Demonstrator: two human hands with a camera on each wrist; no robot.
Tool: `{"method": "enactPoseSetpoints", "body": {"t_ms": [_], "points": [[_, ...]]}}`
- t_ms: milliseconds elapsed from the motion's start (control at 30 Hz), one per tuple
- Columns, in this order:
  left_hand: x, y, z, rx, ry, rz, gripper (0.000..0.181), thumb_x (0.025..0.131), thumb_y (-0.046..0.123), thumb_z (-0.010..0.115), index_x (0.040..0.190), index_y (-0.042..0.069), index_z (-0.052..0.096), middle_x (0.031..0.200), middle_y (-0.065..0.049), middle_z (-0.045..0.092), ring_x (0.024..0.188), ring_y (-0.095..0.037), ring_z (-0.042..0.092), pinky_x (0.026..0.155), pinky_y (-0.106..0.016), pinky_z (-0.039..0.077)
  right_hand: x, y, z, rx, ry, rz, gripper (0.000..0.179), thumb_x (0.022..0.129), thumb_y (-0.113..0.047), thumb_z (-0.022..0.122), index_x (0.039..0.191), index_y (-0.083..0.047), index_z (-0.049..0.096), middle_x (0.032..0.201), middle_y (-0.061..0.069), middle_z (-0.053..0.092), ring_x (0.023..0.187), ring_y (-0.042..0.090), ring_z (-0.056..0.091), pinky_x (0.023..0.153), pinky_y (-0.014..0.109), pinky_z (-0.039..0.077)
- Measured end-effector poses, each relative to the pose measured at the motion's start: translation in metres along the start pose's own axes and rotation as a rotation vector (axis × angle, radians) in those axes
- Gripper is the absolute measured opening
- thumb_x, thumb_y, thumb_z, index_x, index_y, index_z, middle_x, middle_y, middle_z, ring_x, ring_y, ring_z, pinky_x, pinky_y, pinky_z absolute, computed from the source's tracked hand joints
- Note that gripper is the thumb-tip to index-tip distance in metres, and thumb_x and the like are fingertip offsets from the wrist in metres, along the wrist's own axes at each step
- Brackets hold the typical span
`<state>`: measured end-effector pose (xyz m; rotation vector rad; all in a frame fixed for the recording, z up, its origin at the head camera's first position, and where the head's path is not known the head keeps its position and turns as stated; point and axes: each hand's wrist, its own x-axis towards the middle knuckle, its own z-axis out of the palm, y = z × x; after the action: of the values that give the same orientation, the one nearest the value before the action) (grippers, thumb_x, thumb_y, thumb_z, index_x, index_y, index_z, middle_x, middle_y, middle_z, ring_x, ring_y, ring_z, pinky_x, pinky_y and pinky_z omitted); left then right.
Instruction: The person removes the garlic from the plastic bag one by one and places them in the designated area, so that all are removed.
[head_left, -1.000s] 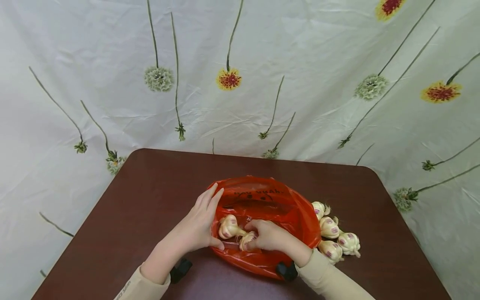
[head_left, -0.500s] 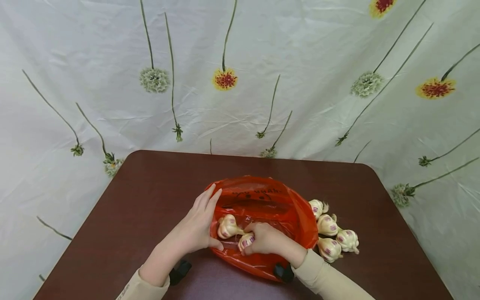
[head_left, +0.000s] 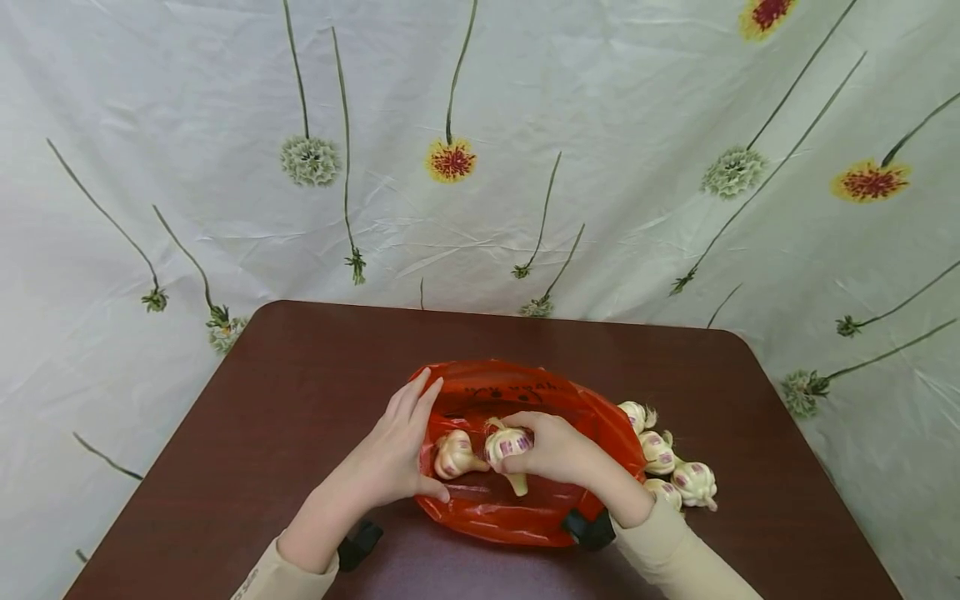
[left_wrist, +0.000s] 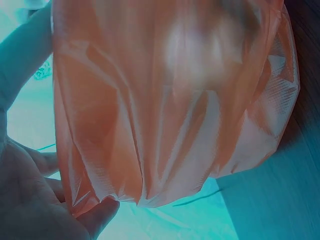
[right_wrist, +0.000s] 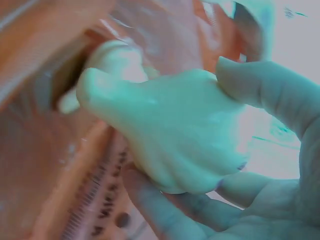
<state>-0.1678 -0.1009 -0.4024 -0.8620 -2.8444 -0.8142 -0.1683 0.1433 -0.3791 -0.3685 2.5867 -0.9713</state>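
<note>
Main item: held garlic bulb (head_left: pixel 502 447), qty. 1, in R. hand (head_left: pixel 553 450), over the interior of the red plastic bag (head_left: pixel 510 530); fingers and thumb pinched its body, stem twd. the wearer, root wisps at the far end. Chg. vs. prev. frame: bulb had come up fr. low in the front of the bag & turned, now showing most of its body, prev. largely hidden by the hand. Est. status: lifted off the bag floor, not yet released, handling partway; ht. rel. to rim n/k. L. hand (head_left: pixel 396 454): fingers spread along the bag's L. rim, thumb at the front edge; posn. unchanged. Bag, also altered: rear rim sagged a little, R. side bulged outwd. Also inside: 2nd garlic bulb (head_left: pixel 454 455), L. of the held one, unmoved. Outside, R. of bag: 4 garlic bulbs (head_left: pixel 694 483), grouped on the table (head_left: pixel 330 375); nearest one more covered than bef. by bag & R. forearm.
</note>
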Motion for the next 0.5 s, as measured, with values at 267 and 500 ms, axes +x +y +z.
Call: {"method": "enactPoseSetpoints", "body": {"t_ms": [267,500], "points": [[0.001,-0.003,-0.002,0.0,0.023,0.004,0.132,0.048,0.029,0.1,0.15,-0.006,0.024,0.158,-0.028,0.019,0.143,-0.047,0.024,0.11,-0.059,0.036,-0.016,0.001,-0.038,0.077,0.13,0.047,0.063,0.082,-0.037,0.076,0.137,-0.011,0.059,0.135,0.011,0.061,0.105,0.021,0.058,0.083,0.034,0.051],[0.003,-0.005,-0.004,-0.005,0.018,0.002,0.131,0.049,0.028,0.1,0.15,-0.005,0.025,0.158,-0.027,0.02,0.143,-0.046,0.024,0.109,-0.059,0.037,-0.031,0.01,-0.068,0.268,0.177,0.059,0.067,0.088,-0.029,0.072,0.144,-0.001,0.048,0.132,0.019,0.06,0.109,0.027,0.061,0.081,0.029,0.054]]}}
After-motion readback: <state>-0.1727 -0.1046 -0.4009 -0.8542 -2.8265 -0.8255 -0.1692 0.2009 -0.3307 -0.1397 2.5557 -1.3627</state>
